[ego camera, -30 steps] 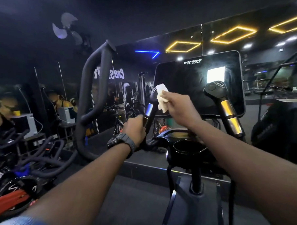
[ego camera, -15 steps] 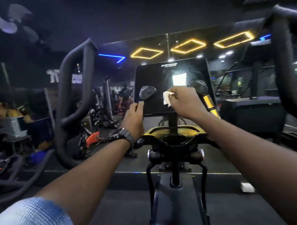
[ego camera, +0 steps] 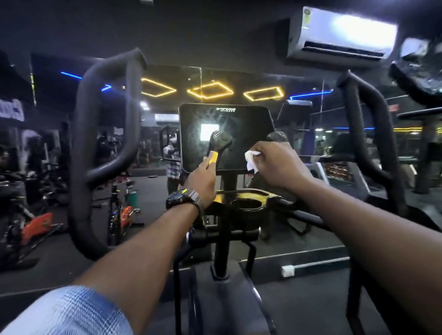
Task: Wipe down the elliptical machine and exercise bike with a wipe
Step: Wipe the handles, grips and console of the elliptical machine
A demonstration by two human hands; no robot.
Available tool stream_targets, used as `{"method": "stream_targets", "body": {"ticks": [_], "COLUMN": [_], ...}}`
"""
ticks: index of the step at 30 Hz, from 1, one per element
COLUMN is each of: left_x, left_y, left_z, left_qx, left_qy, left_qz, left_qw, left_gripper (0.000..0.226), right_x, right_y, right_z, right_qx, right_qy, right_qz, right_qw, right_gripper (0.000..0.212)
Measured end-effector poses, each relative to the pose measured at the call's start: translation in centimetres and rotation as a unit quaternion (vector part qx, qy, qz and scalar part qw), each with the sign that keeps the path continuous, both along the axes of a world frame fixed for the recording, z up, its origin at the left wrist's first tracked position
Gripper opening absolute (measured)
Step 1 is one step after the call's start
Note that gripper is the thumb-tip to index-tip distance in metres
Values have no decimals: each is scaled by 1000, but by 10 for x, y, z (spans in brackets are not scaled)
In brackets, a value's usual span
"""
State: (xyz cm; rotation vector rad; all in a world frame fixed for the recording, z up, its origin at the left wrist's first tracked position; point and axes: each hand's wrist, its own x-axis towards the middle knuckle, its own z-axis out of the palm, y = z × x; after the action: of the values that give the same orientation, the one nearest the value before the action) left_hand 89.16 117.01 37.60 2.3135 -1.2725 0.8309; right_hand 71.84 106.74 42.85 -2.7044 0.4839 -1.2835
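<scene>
The wipe (ego camera: 251, 162) is bunched in the right hand (ego camera: 274, 166), fingers clenched around it, right by the right inner grip (ego camera: 276, 135) of the elliptical machine (ego camera: 226, 136). Left hand (ego camera: 202, 180) is wrapped around the left inner grip (ego camera: 217, 144). Risk imo: that small wad slips out of the pinch, or smears the console.

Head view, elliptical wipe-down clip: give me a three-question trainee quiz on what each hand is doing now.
1. True or false: the left hand holds the crumpled white wipe.
2. Which hand wears the dark wristwatch? A) left B) right
3. Fill in: the left hand grips the short inner handle with the ____ band, in front of the black console screen.

Key: 1 false, the right hand holds it; 2 A; 3 yellow.
</scene>
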Motion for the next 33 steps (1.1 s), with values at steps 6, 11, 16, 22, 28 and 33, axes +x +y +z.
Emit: {"method": "stream_targets", "body": {"ticks": [6, 11, 16, 22, 28, 33], "left_x": [5, 9, -3, 9, 43, 98], "left_y": [4, -1, 5, 5, 20, 28], "left_z": [-1, -7, -1, -7, -5, 0], "left_qx": [36, 37, 57, 25, -76, -55], "left_qy": [-13, -27, -26, -9, -12, 58], "left_qz": [20, 34, 59, 33, -150, -269], "left_qw": [999, 998, 996, 999, 986, 960], "left_gripper": [73, 79, 83, 84, 62, 87], "right_x": [-2, -9, -16, 14, 87, 122], "right_y": [12, -2, -21, -10, 4, 11], "right_z": [-7, -20, -11, -20, -38, -19], "right_qx": [4, 20, 27, 72, 65, 73], "right_qy": [12, 11, 11, -1, -37, -81], "right_qz": [-14, 2, 22, 45, -12, -92], "right_qw": [1000, 1000, 999, 996, 997, 990], "right_gripper": [29, 26, 24, 24, 23, 24]}}
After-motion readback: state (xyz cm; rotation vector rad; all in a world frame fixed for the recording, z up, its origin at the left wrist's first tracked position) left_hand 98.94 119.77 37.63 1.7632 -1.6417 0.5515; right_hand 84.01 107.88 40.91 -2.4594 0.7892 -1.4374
